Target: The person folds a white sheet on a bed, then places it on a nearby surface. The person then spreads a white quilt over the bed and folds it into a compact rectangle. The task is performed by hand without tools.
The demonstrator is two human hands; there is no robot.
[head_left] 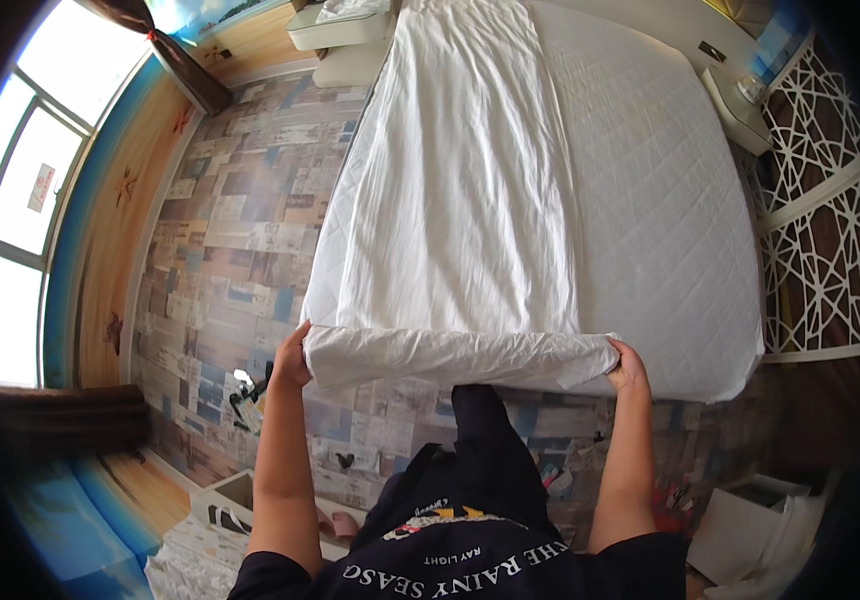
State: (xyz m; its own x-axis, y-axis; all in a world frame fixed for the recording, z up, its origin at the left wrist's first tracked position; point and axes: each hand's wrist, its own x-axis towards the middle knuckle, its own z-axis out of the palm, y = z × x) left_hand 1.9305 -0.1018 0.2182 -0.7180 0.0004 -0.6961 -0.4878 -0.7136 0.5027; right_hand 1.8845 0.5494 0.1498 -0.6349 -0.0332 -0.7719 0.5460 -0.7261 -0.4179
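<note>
A long white bed sheet [460,190] lies in a lengthwise strip over the left half of the mattress [660,210], creased along its length. Its near end is rolled or folded into a thick band [460,355] at the foot of the bed. My left hand [293,357] grips the left end of that band, and my right hand [628,367] grips the right end. Both hands are closed on the cloth, and the band stretches between them. The fingers under the cloth are partly hidden. The mattress is white and quilted, showing bare to the right of the sheet.
Patchwork-patterned floor [240,200] runs along the bed's left side. A bedside table [340,28] stands at the far left, another [735,110] at the far right, beside a white lattice screen [820,200]. Behind me are an open drawer [225,505] and a white box [745,525].
</note>
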